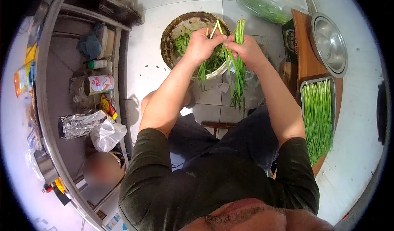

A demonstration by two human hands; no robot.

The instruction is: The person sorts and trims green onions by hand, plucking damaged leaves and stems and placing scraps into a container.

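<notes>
Both hands are raised over the right part of a round, stained basin [167, 48] that holds green scraps and leaves. My left hand [204, 45] is closed, with a few pale-tipped green stalks [214, 29] between its fingers. Beside it, almost touching, my right hand [243, 50] grips a thicker bunch of long green stalks [239, 81], whose pale ends point up and whose green ends hang down past the basin's edge. To the right, a metal tray [303, 92] holds many similar stalks laid side by side.
A shiny metal bowl [329, 44] rests on a brown board [305, 38] at the right. Behind it lies a clear bag of greens [262, 5]. Shelves at the left hold a can [99, 84], a white plastic bag [108, 134] and foil [82, 123].
</notes>
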